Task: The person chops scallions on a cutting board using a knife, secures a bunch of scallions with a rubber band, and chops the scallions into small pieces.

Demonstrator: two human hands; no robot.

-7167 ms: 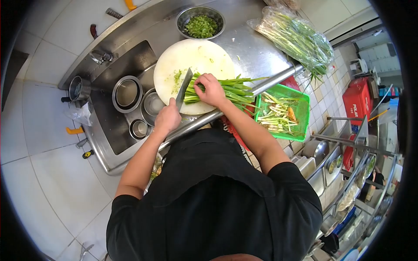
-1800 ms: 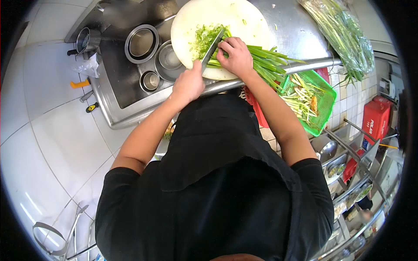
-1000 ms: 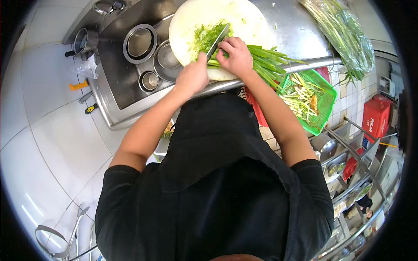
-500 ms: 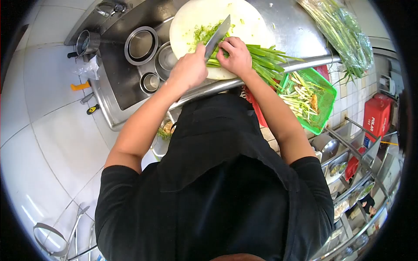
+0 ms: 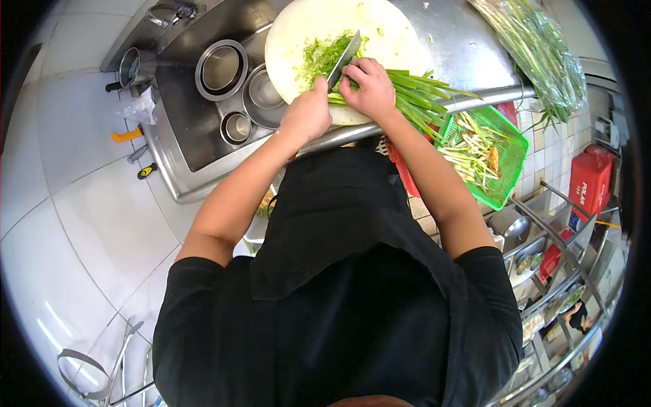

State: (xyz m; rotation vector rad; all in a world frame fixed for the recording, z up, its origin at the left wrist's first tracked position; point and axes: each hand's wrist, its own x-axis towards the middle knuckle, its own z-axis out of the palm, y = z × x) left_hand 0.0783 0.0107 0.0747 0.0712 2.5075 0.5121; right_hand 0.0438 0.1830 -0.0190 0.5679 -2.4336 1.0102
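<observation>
My left hand (image 5: pixel 306 117) is wrapped round the handle of a kitchen knife (image 5: pixel 344 60), its blade pointing away from me. Beside the blade, the curled fingers of my right hand (image 5: pixel 369 88) press on a bunch of scallions (image 5: pixel 417 91). The long green stalks lie on a round, pale cutting board (image 5: pixel 390 34) and stick out past its right side. Finely chopped scallion (image 5: pixel 322 60) is piled on the board to the left of the blade. The knife's handle is hidden inside my left hand.
Left of the board is a steel sink (image 5: pixel 186 136) holding several round metal containers. A green basket (image 5: pixel 510 175) with trimmed scallion pieces stands at lower right. Bagged scallions (image 5: pixel 532 54) lie on the steel counter (image 5: pixel 468 61). A metal rack (image 5: pixel 566 264) is farther right.
My left hand and the knife have moved right and slightly towards me, bringing the blade close against the right fingers. More of the chopped pile shows. My right hand stays on the stalks.
</observation>
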